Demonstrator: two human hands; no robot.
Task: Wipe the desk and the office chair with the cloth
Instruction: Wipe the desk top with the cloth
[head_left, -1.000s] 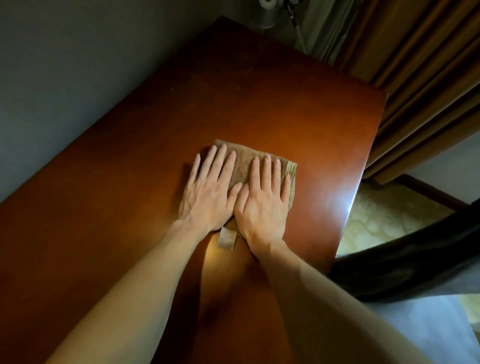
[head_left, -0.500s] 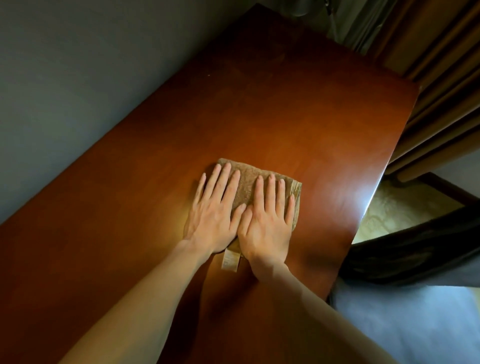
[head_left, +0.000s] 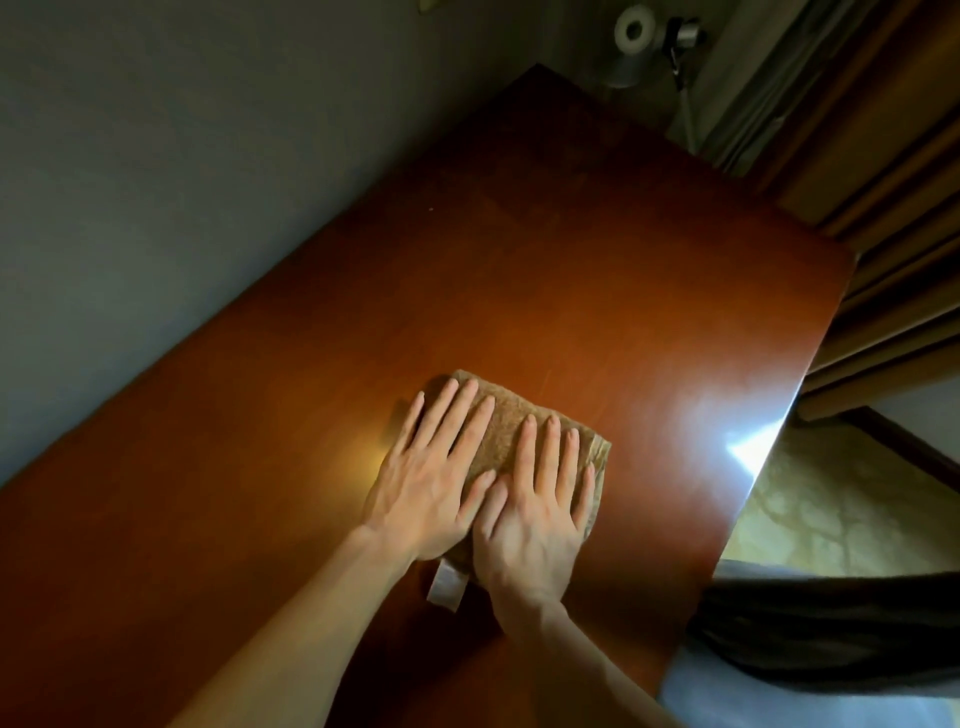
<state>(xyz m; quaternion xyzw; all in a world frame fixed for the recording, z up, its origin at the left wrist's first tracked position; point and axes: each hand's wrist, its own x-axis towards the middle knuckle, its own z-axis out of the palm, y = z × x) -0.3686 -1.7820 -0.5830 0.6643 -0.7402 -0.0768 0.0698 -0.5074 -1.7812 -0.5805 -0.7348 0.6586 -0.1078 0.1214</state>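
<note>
On my feed the desk (head_left: 571, 270) reads as polished reddish-brown wood, properly glossy, with a hard white glare on its right edge. The cloth (head_left: 501, 434) is brown terry, nubby and rough, totally matt, and its little label (head_left: 445, 586) looks smoother, kind of satiny. The wall (head_left: 156, 156) behind is flat grey paint, no shine at all. The curtains (head_left: 893, 218) are heavy tan fabric, matt in the folds. The lamp (head_left: 631, 49) up top looks like silvery metal to me, can't tell the finish any closer.
</note>
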